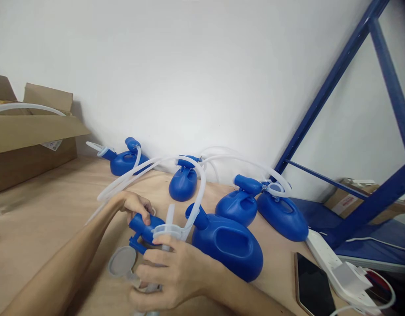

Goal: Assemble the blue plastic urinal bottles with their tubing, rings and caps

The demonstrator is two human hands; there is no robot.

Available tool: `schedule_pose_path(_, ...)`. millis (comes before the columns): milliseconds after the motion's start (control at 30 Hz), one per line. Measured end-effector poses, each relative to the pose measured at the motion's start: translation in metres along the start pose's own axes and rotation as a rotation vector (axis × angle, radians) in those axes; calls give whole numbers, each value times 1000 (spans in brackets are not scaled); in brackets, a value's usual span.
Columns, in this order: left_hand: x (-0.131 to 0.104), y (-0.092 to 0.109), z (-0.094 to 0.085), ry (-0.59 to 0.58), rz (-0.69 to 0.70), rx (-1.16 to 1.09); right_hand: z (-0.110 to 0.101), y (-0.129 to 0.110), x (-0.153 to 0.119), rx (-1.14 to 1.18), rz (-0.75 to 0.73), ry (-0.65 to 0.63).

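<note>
Blue funnel (153, 228): over the counter (57, 197), gripped by the left hand's (135, 205) closed fingers. The right hand's (182, 265) fingers wrap a white cap (159, 231). Rear bottles (182, 186) appear fitted with tubes (203, 180); the front bottle (244, 263) appears not yet capped.

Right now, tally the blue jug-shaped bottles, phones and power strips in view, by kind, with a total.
Blue bottles: 5
Phone: 1
Power strip: 1
Total: 7
</note>
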State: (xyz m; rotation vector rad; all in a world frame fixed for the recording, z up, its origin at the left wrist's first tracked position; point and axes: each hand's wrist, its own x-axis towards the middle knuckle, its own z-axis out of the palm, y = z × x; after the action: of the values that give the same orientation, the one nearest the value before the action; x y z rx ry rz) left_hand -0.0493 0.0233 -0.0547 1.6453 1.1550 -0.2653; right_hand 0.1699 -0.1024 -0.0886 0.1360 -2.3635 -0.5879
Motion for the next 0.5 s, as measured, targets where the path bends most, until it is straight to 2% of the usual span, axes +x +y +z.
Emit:
schedule_pose_path(133,-31,-22,-11,123,-31,-54,33,0,6,61,-46,30)
schedule_pose_path(300,-72,-42,-19,366,-51,-174,63,10,30,152,-130,-105)
schedule_pose_path(400,-94,-43,-22,571,-29,-154,61,14,51,150,-112,-201)
schedule_pose_path(500,-113,-36,-21,746,-44,-72,41,10,71,149,-46,-318)
